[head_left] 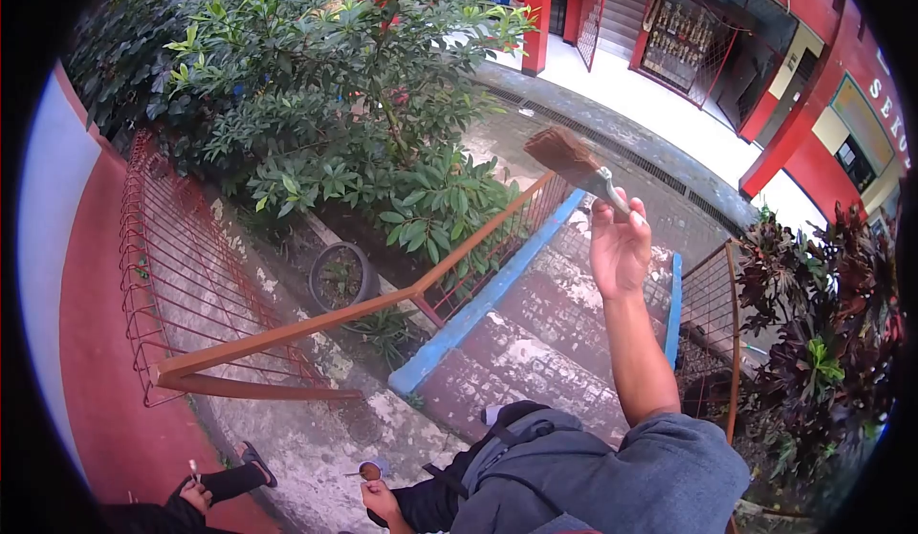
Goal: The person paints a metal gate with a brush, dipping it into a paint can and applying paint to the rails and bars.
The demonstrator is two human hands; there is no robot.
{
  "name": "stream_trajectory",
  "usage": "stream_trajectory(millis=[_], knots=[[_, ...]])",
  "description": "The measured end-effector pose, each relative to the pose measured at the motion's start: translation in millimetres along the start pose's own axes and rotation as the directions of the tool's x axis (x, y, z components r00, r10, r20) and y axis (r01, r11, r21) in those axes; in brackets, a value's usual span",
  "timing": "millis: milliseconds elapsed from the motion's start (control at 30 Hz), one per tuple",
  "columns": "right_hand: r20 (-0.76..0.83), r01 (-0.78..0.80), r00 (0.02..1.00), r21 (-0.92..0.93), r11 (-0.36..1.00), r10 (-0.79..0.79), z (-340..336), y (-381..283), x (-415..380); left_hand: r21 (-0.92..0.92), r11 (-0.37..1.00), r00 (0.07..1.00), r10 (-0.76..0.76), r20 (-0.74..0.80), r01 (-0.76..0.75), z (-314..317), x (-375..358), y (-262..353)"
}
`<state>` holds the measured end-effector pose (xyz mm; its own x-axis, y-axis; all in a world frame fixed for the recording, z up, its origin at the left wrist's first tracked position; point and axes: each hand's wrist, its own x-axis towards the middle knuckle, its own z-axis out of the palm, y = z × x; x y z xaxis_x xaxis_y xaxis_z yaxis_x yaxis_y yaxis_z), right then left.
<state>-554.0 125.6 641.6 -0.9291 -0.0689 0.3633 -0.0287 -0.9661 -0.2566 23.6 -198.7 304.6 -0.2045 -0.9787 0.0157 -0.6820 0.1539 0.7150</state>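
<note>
My right hand (620, 252) is raised in front of me, its fingers closed around the handle of a paintbrush (571, 159). The brush's wide bristles are coated reddish brown and point up to the left. Low in the view, my left hand (384, 503) is closed at the near side of a small cup of brown paint (374, 470); its exact grip is partly hidden. Closest to the brush, beyond and below it, is a metal railing (421, 287) with a brown top rail.
Worn concrete steps (535, 348) with a blue edge (488, 295) descend ahead. Another person's hand (197, 494) holds a small, thin object at lower left. A round plant pot (342, 276), leafy shrubs (373, 104) and a dark-red plant (813, 324) flank the steps.
</note>
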Motion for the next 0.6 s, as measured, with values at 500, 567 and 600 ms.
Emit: stream_trajectory(millis=[500, 567, 600], knots=[[0.276, 0.248, 0.95, -0.387, 0.888, -0.145, 3.4, -20.3, -13.1, 0.044, 0.999, 1.0, 0.017, 0.025, -0.018, -1.9, 2.1, 7.4], [0.318, 0.267, 0.938, -0.404, 0.875, -0.14, 7.9, -20.3, -13.2, 0.018, 1.0, 1.0, 0.018, 0.022, -0.019, -2.5, 1.7, 6.8], [0.319, 0.266, 0.938, -0.403, 0.876, -0.138, 8.1, -19.8, -12.0, 0.008, 1.0, 1.0, 0.015, 0.021, -0.015, -2.5, 1.2, 9.1]])
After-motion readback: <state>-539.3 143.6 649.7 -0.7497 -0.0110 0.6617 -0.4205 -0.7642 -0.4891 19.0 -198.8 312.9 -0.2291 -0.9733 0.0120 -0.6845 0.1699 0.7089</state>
